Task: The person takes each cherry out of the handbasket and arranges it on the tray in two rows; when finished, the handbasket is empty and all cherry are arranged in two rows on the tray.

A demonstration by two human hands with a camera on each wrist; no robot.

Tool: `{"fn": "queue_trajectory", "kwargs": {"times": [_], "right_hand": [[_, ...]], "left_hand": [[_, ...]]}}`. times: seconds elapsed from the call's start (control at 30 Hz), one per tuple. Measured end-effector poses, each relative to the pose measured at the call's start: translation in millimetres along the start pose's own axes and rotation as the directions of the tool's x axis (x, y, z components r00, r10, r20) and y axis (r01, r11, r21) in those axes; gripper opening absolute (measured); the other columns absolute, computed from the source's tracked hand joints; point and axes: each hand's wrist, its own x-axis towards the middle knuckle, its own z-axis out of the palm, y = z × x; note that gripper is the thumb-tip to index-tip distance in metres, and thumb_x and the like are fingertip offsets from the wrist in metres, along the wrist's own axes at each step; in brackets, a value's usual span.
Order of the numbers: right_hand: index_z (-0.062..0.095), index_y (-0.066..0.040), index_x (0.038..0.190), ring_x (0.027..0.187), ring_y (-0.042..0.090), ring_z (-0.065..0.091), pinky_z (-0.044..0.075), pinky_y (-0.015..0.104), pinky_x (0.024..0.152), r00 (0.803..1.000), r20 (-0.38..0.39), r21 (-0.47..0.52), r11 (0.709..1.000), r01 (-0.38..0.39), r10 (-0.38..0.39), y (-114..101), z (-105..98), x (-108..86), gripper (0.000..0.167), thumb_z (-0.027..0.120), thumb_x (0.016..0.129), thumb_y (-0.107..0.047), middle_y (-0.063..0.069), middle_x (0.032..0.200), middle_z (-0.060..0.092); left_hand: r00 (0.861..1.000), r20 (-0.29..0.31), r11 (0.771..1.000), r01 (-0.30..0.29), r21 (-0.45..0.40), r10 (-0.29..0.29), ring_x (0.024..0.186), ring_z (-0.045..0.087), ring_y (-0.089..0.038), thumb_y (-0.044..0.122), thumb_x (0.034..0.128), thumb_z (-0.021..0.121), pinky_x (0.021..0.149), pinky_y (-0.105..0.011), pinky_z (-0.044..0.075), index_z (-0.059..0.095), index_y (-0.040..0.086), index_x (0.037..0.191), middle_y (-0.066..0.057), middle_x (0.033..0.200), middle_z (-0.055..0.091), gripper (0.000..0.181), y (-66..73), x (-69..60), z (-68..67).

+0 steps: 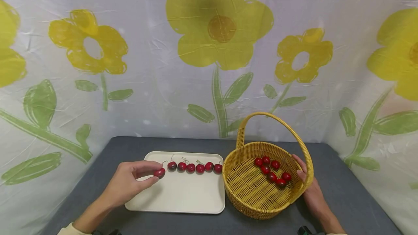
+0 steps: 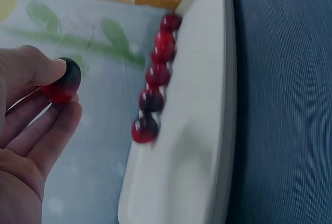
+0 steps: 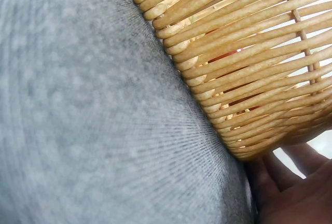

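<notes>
Left hand (image 1: 128, 183): thumb and fingertips brought together on a single dark red cherry (image 1: 159, 173), pinched and held up over the left end of the tray, the other fingers loosely bent below it in the left wrist view. Fruit blackish on one side, brighter red on the other; a thin stem shows in the head view. Just right of it, six cherries (image 1: 200, 169) lie in a line along the far part of the white tray (image 1: 183, 195), some stems pointing up and away; near half of the tray bare, corners rounded. Right hand (image 1: 314, 193): at the right side of the yellow woven basket (image 1: 246, 210), digits bent about its side by the rim, gripping it; much of this hand hidden by the wicker. Basket stands just right of the tray, its arched handle (image 1: 277, 116) upright; cannot tell whether the two touch. Inside, seven cherries (image 1: 271, 177) gathered toward the far and right part of the floor. All on a dark grey-blue cloth (image 1: 346, 180). Behind, a pale hanging sheet (image 1: 147, 53) with yellow flowers (image 1: 240, 21) and green stems and leaves.
</notes>
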Motion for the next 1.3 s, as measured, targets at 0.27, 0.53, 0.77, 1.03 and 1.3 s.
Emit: {"fn": "queue_trajectory", "kwargs": {"times": [0.27, 0.53, 0.77, 1.03, 1.3], "right_hand": [[0.028, -0.024, 0.175, 0.134, -0.008, 0.057, 0.053, 0.013, 0.099, 1.000, -0.013, 0.005, 1.000, 0.012, -0.012, 2, 0, 1.3, 0.054, 0.033, 0.122, -0.029, -0.005, 0.161, 0.049], [0.027, -0.022, 0.175, 0.135, -0.007, 0.057, 0.054, 0.015, 0.099, 1.000, -0.001, 0.016, 0.999, 0.030, -0.030, 1, -1, -0.1, 0.054, 0.032, 0.122, -0.028, -0.009, 0.160, 0.050], [0.026, -0.025, 0.176, 0.136, -0.008, 0.056, 0.054, 0.015, 0.100, 1.000, 0.002, 0.000, 1.000, 0.014, -0.014, -1, 0, -0.4, 0.054, 0.032, 0.122, -0.031, 0.000, 0.165, 0.046], [0.025, -0.023, 0.176, 0.137, -0.009, 0.055, 0.053, 0.014, 0.101, 1.000, 0.004, 0.013, 1.000, 0.011, -0.011, -1, 0, -0.4, 0.055, 0.032, 0.122, -0.031, 0.006, 0.168, 0.042], [0.026, -0.026, 0.176, 0.138, -0.007, 0.056, 0.053, 0.014, 0.101, 1.000, 0.006, 0.010, 1.000, 0.015, -0.015, -1, 0, -1.2, 0.054, 0.031, 0.122, -0.031, 0.007, 0.168, 0.044]], "left_hand": [[0.988, -0.010, 0.987, 0.156, 0.030, -0.156, 0.105, 0.083, -0.017, 0.006, 0.0895, 0.090, 0.084, -0.021, 0.065, 0.084, 0.011, 0.118, -0.006, 0.111, 0.085, 0.029, -24.1, 13.6, -15.5], [0.981, -0.002, 0.972, 0.192, 0.139, -0.193, 0.100, 0.083, -0.019, 0.003, 0.0900, 0.088, 0.080, -0.020, 0.064, 0.084, 0.006, 0.118, -0.008, 0.107, 0.085, 0.028, -40.8, 32.4, -12.6], [0.978, 0.008, 0.949, 0.202, 0.243, -0.210, 0.095, 0.083, -0.020, 0.000, 0.0879, 0.088, 0.078, -0.021, 0.063, 0.085, 0.005, 0.112, -0.007, 0.101, 0.085, 0.025, -58.1, 42.6, -3.7], [0.979, 0.021, 0.945, 0.191, 0.265, -0.204, 0.095, 0.084, -0.024, -0.005, 0.0846, 0.088, 0.079, -0.028, 0.066, 0.085, 0.001, 0.110, -0.011, 0.099, 0.085, 0.026, -61.3, 50.9, 6.0], [0.980, 0.024, 0.935, 0.181, 0.304, -0.198, 0.095, 0.083, -0.026, -0.006, 0.0830, 0.088, 0.082, -0.039, 0.068, 0.084, 0.001, 0.109, -0.011, 0.099, 0.085, 0.027, -59.7, 52.1, 11.4]]}}
